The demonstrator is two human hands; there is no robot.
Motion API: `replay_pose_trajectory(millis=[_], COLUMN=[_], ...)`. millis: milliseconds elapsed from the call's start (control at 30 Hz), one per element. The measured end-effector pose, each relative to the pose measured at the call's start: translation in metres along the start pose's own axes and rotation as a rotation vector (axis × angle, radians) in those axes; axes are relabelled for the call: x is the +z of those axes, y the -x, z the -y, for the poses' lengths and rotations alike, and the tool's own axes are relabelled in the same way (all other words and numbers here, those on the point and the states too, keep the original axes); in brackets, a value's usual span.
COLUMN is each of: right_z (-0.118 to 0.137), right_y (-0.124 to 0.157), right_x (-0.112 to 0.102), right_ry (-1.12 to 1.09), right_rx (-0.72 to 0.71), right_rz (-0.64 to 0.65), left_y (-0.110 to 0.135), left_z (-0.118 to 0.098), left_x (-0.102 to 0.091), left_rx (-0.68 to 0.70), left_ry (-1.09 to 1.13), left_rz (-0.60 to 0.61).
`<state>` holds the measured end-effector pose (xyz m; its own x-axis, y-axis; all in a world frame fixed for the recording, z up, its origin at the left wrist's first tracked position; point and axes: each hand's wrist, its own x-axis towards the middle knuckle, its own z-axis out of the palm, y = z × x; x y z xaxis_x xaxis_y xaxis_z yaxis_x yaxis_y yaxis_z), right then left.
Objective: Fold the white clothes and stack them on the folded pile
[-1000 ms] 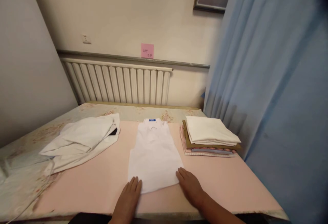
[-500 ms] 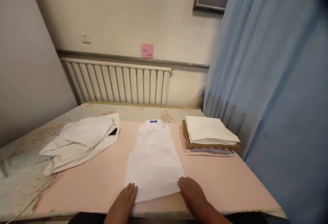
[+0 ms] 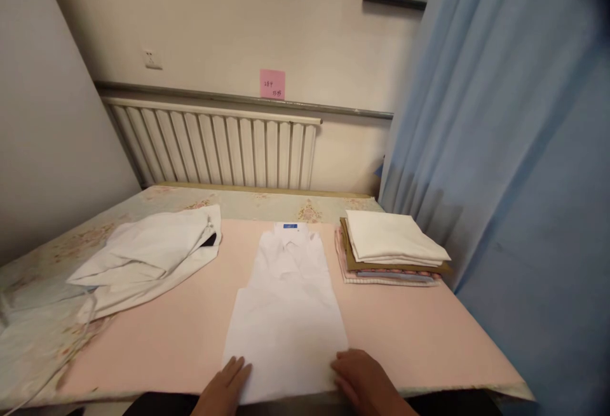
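A white collared shirt (image 3: 290,314) with a blue neck label lies lengthwise before me, its sleeves out of sight and its collar at the far end. At its near left corner, my left hand (image 3: 223,385) has its fingers together over the edge; the thumb is hidden. My right hand (image 3: 365,378) grips the near right edge with curled fingers, the thumb below them. The hem reaches about the near edge of the table between the two hands.
A crumpled white garment (image 3: 152,257) lies on the left. To the right is a stack of folded cloths (image 3: 395,238), cream on top. Pink cloth (image 3: 405,333) and a floral cover (image 3: 38,340) lie beneath. A pale cord (image 3: 71,355) crosses the left side; a blue curtain (image 3: 515,181) hangs at right.
Both hands have drawn the shirt's hem toward me, and it now lies closer to the table's near edge. The collar has stayed almost in place. My view has tilted down slightly.
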<state>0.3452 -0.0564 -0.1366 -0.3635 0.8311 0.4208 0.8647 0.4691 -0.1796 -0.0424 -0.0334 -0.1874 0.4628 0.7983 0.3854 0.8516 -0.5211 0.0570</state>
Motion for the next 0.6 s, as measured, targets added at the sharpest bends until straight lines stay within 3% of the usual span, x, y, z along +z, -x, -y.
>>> replay_pose_trajectory(millis=[133, 233, 333, 433, 600], right_z=[0.011, 0.022, 0.026, 0.019, -0.004], right_y=[-0.035, -0.072, -0.103, -0.116, -0.114], right_x=[0.002, 0.02, 0.039, 0.048, 0.049], right_ry=[-0.07, -0.058, -0.03, 0.004, 0.046], right_rx=[0.048, 0.019, -0.03, -0.06, 0.026], right_rz=[-0.003, -0.052, -0.058, 0.02, 0.054], left_y=[-0.051, -0.108, -0.152, -0.168, -0.161], left_z=[-0.022, -0.048, -0.069, -0.075, -0.065], left_x=[-0.005, -0.005, 0.003, 0.013, 0.022], left_rx=[-0.02, -0.126, -0.126, -0.083, -0.054], left_ry=[0.102, 0.104, 0.071, 0.01, -0.032], left_rz=[0.022, 0.037, 0.112, 0.099, 0.024])
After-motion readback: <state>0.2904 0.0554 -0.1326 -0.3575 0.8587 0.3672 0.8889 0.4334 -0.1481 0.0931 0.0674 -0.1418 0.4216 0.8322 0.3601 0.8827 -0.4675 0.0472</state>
